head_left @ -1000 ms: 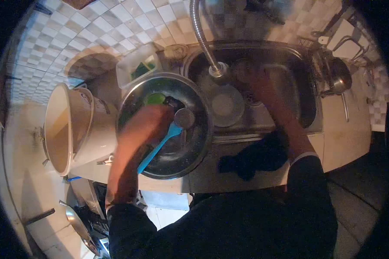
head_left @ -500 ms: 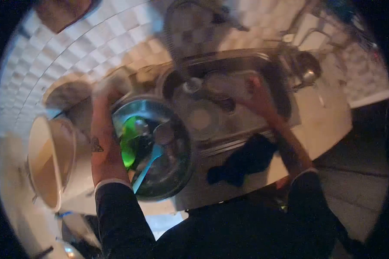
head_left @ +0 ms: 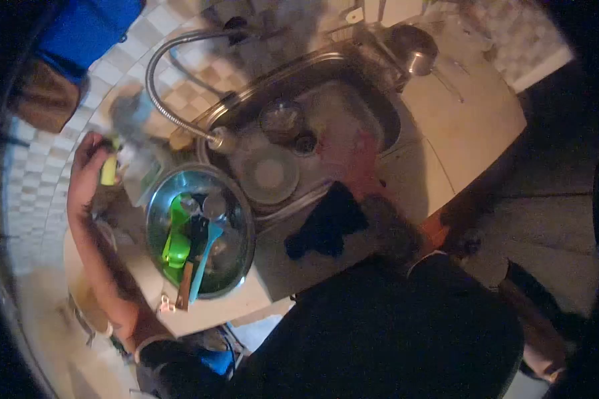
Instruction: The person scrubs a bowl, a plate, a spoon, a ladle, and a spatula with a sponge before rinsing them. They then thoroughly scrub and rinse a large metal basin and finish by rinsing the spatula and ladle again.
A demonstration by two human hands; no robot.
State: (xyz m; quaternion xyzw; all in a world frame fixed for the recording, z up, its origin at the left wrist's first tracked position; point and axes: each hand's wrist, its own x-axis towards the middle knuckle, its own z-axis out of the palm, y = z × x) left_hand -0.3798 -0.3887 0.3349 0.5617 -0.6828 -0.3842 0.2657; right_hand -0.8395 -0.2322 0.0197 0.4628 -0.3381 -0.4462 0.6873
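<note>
My left hand (head_left: 94, 166) is at the far left, against the tiled wall, with its fingers round a small yellow object (head_left: 108, 169), perhaps a sponge. My right hand (head_left: 353, 158) is a reddish blur over the right part of the metal sink (head_left: 299, 61), and its fingers cannot be made out. A round pale plate (head_left: 269, 174) and a clear glass bowl (head_left: 281, 120) lie in the sink. Left of the sink stands a large metal bowl (head_left: 245, 266) holding green utensils (head_left: 176, 247), a light-blue spatula (head_left: 205, 258) and a wooden handle (head_left: 185, 287).
A flexible metal tap (head_left: 154, 86) arches over the sink's left end. Dark cloth (head_left: 333, 223) lies on the front rim. A metal pot (head_left: 416, 52) stands at the upper right. Blue cloth (head_left: 90, 32) hangs upper left. Some other person's limb may show at the lower right; unclear.
The view has shifted, moving the sink and bowl left. My left hand has moved away from behind the metal bowl to the far left. The right hand is now more blurred, lower in the sink.
</note>
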